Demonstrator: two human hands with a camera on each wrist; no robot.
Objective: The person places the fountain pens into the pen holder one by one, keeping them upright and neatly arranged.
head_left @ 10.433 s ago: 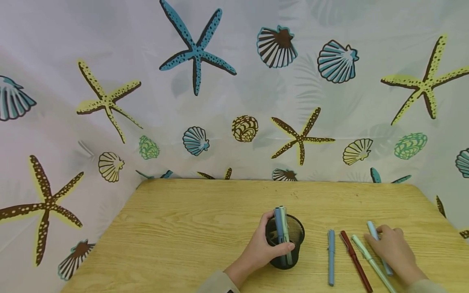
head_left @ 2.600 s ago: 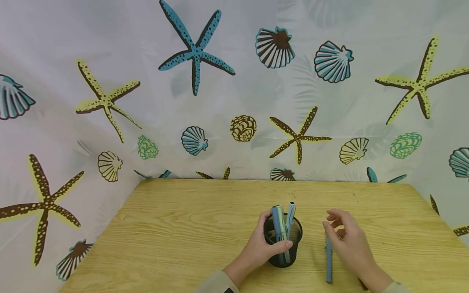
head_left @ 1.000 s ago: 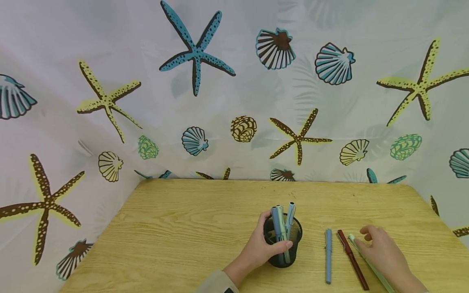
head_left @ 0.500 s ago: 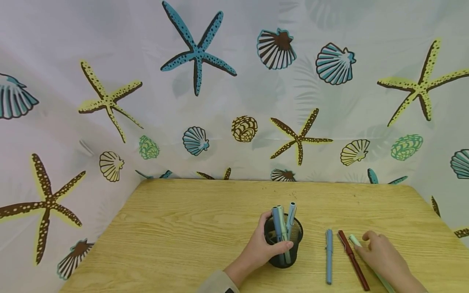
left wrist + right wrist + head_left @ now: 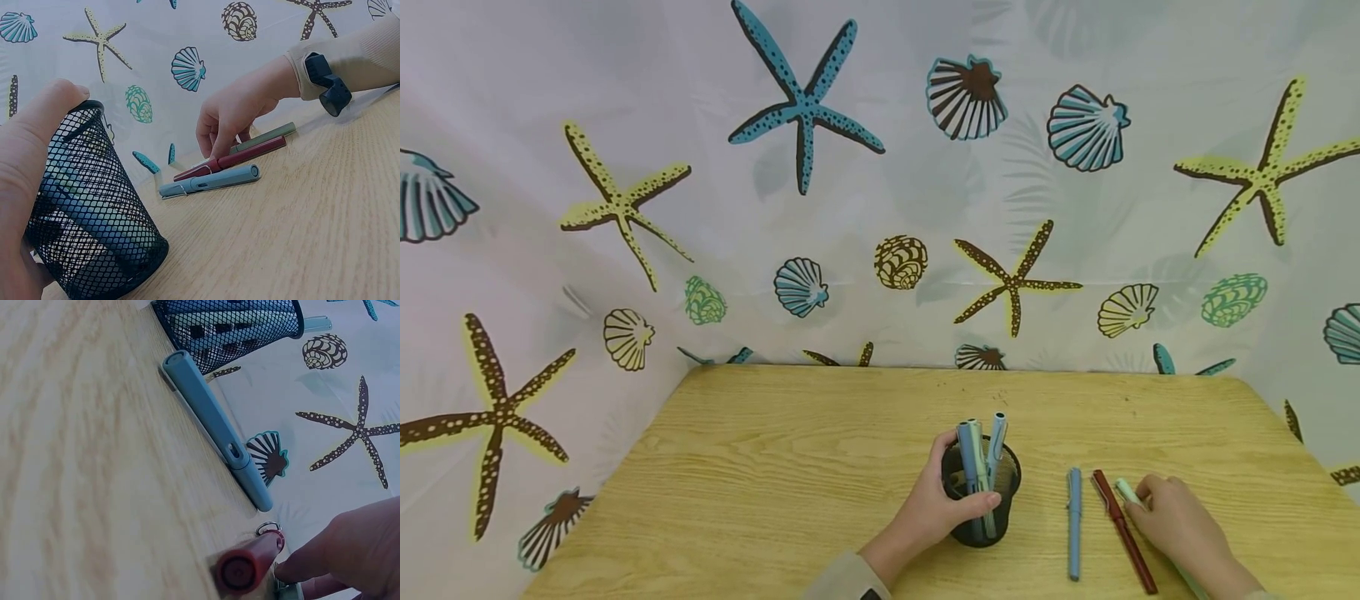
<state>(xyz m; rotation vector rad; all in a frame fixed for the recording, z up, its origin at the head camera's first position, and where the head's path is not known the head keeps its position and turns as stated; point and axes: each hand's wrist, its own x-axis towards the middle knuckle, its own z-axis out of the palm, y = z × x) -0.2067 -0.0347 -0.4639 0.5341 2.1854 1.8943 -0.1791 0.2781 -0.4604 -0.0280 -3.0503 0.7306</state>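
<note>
Right now your right hand (image 5: 1183, 521) is pinching the green pen (image 5: 1129, 490) between thumb and fingers; that pen is lying on the table (image 5: 790, 458), its far end poking out past your fingers and much of its length hiding under your hand. Your left hand (image 5: 932, 504) is gripping the mesh cup (image 5: 103, 194), thumb crossing the near side and fingers reaching round the far left. Inside the cup, a slate pen (image 5: 966, 450) and a mint pen (image 5: 978, 458) are standing side by side, and a pale blue pen (image 5: 997, 442) is leaning just to their right, all rising above the rim. Just left of the green pen, the red pen (image 5: 1123, 532) is lying at a slant, and between it and the cup the blue pen (image 5: 1074, 525) is lying apart from both. Farther out, your left sleeve (image 5: 842, 579) is showing at the bottom edge, a dark device (image 5: 336, 99) is sitting at your right cuff, and a sea-patterned cloth (image 5: 887, 192) is hanging behind the table.
</note>
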